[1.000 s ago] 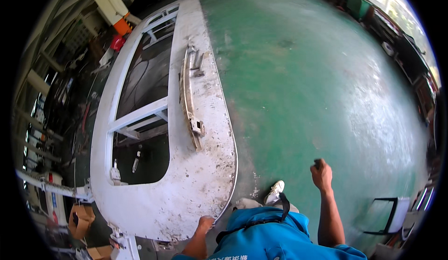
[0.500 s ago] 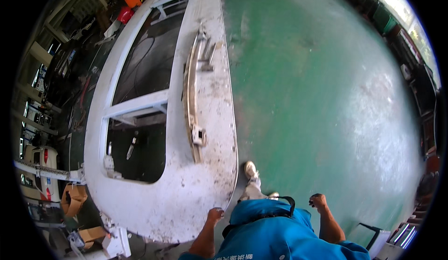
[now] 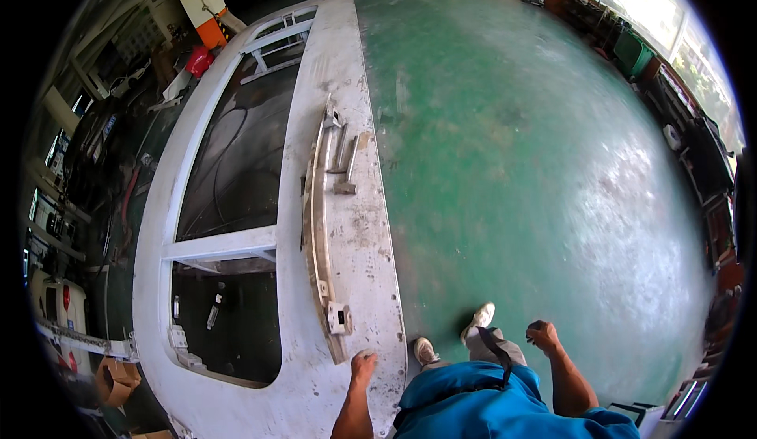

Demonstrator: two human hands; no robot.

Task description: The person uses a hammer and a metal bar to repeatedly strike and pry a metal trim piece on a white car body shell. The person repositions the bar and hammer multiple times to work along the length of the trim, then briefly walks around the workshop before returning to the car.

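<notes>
My left hand hangs over the near right part of a white metal bench frame, fingers curled in, nothing visible in it. Close beyond it lies the near end of a long, slightly curved metal bumper beam with a bracket at each end. Next to the beam's far half rest a hammer and a short metal bar. Out to the right, above the green floor, my right hand is loosely closed. Its fingers look dark, and no object shows in it.
Large openings in the bench frame show dark floor and a cable. A cardboard box and a white car are at the left. An orange-and-white pillar stands at the far left. Green floor stretches along the right.
I have stepped forward along the bench, so the beam and hammer now appear nearer. My left hand has come up beside the beam's near end. The view has tilted up, showing more of the far floor.
</notes>
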